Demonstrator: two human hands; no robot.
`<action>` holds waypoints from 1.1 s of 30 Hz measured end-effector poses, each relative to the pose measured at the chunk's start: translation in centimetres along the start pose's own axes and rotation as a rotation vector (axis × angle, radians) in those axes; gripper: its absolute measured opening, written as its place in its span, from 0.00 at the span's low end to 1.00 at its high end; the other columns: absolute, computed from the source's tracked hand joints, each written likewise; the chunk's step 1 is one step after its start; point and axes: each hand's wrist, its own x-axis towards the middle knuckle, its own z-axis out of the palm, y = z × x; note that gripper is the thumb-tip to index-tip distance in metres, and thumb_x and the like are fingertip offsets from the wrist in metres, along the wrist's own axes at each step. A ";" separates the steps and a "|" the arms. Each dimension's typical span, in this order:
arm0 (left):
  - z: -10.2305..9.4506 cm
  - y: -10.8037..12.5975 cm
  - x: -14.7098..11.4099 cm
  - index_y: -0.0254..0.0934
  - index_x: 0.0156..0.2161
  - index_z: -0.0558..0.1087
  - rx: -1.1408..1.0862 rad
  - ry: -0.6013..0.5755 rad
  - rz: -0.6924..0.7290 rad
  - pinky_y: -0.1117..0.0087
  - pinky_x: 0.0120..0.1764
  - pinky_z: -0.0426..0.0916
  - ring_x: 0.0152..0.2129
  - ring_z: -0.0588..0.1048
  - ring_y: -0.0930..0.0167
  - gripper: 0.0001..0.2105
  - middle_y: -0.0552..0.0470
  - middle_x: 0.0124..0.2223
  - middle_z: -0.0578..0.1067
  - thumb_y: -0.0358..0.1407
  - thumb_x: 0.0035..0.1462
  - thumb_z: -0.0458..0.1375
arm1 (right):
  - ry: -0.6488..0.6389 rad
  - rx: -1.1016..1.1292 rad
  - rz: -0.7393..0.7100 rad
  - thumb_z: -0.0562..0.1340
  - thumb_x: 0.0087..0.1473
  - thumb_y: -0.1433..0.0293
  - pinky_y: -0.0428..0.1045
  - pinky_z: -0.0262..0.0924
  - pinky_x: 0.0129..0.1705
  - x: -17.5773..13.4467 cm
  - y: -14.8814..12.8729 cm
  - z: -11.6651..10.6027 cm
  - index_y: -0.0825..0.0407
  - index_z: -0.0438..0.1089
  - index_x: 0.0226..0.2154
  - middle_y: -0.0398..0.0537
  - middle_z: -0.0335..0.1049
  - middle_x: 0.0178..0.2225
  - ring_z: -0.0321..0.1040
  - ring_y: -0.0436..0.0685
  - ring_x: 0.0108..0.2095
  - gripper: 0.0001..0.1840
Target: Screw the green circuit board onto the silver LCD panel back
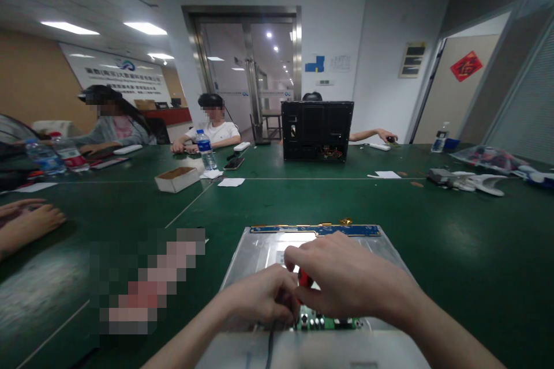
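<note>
In front of me lies a flat display panel (242, 253) with a silvery metal back. A blue circuit strip (315, 230) runs along its far edge, and a green circuit board (322, 322) shows at the near side. My right hand (346, 277) is closed around a screwdriver (304, 278) with a red and black handle, held upright over the board; its tip is hidden. Beside it, my left hand (266, 297) has its fingers pinched together at the board's left end; what they hold is hidden. A dark cable (270, 349) runs down from below that hand.
Across the green table (454, 242) stands a black computer case (318, 130). A white box (176, 179), water bottle (206, 150) and phone (234, 163) lie ahead left. At right are grey-white parts (465, 180) and a plastic bag (489, 157). A co-worker's hand (32, 222) rests far left.
</note>
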 end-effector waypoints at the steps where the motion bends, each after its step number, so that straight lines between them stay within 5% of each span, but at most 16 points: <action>1: 0.0 0.1 0.0 0.35 0.21 0.69 0.006 0.009 0.007 0.76 0.22 0.58 0.18 0.65 0.75 0.03 0.59 0.20 0.67 0.27 0.38 0.59 | -0.006 0.011 -0.011 0.59 0.56 0.67 0.48 0.41 0.24 -0.1 0.0 0.0 0.51 0.68 0.38 0.47 0.76 0.33 0.68 0.53 0.28 0.07; 9: -0.1 -0.2 -0.1 0.35 0.19 0.65 0.016 0.001 0.094 0.77 0.22 0.54 0.18 0.62 0.76 0.06 0.61 0.20 0.63 0.27 0.39 0.58 | -0.024 0.035 0.036 0.65 0.54 0.59 0.47 0.42 0.24 -0.1 0.3 0.1 0.50 0.67 0.43 0.46 0.77 0.33 0.71 0.56 0.30 0.17; 16: 0.2 -0.6 0.1 0.36 0.26 0.69 -0.117 -0.026 -0.018 0.77 0.21 0.59 0.19 0.66 0.75 0.08 0.60 0.23 0.69 0.25 0.37 0.57 | -0.006 -0.043 0.097 0.59 0.61 0.61 0.49 0.38 0.24 0.4 0.0 0.1 0.48 0.73 0.36 0.45 0.77 0.28 0.69 0.54 0.27 0.10; 23: 0.2 -0.8 0.1 0.34 0.25 0.73 -0.047 -0.008 0.003 0.77 0.24 0.61 0.19 0.66 0.75 0.05 0.60 0.21 0.69 0.24 0.38 0.59 | 0.019 0.009 0.002 0.60 0.54 0.68 0.48 0.41 0.24 -0.2 0.1 0.1 0.52 0.68 0.37 0.48 0.75 0.32 0.65 0.52 0.26 0.07; 33: 0.2 -0.4 -0.1 0.35 0.24 0.70 -0.031 0.013 0.045 0.76 0.24 0.59 0.20 0.65 0.75 0.06 0.60 0.22 0.68 0.25 0.37 0.58 | 0.000 -0.016 0.070 0.61 0.57 0.61 0.48 0.38 0.24 0.0 0.2 0.2 0.49 0.71 0.37 0.44 0.76 0.27 0.67 0.54 0.26 0.09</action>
